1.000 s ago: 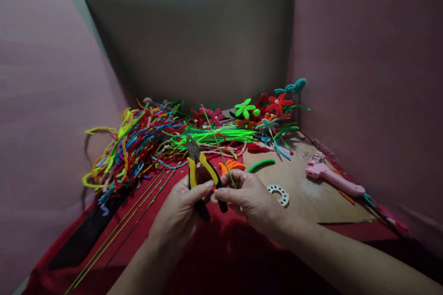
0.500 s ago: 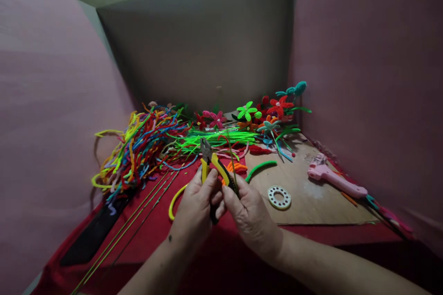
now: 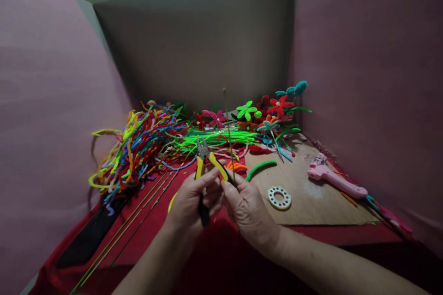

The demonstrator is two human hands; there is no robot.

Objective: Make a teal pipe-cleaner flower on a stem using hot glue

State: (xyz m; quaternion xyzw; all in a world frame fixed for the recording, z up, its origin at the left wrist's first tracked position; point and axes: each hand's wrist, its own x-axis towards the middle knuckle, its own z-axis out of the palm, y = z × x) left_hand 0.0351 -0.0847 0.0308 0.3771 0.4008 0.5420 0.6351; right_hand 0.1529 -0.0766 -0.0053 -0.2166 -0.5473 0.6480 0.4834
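Note:
My left hand (image 3: 192,198) is closed on yellow-and-black pliers (image 3: 203,150). Their jaws point up and away from me, and the handles are spread. Between the thumb and fingers of my right hand (image 3: 251,209) a thin green stem wire (image 3: 229,129) stands nearly upright. The right-hand handle of the pliers reaches to my right fingers; whether they grip it is hidden. Just beyond my hands lie orange pipe-cleaner loops (image 3: 237,167) and a bent green pipe cleaner (image 3: 261,164). A yellow curved piece (image 3: 170,203) shows partly behind my left hand.
A tangled heap of coloured pipe cleaners (image 3: 138,152) lies left, beside a green bundle (image 3: 221,137). Pipe-cleaner flowers (image 3: 246,111) stand behind. On the cardboard (image 3: 308,214) are a white holed ring (image 3: 272,199) and a pink glue gun (image 3: 341,184). Long wires (image 3: 119,233) lie left.
My left hand and the pliers have shifted slightly left, and the handles have spread wider. The stem wire stays in my right hand, its tip now showing more clearly.

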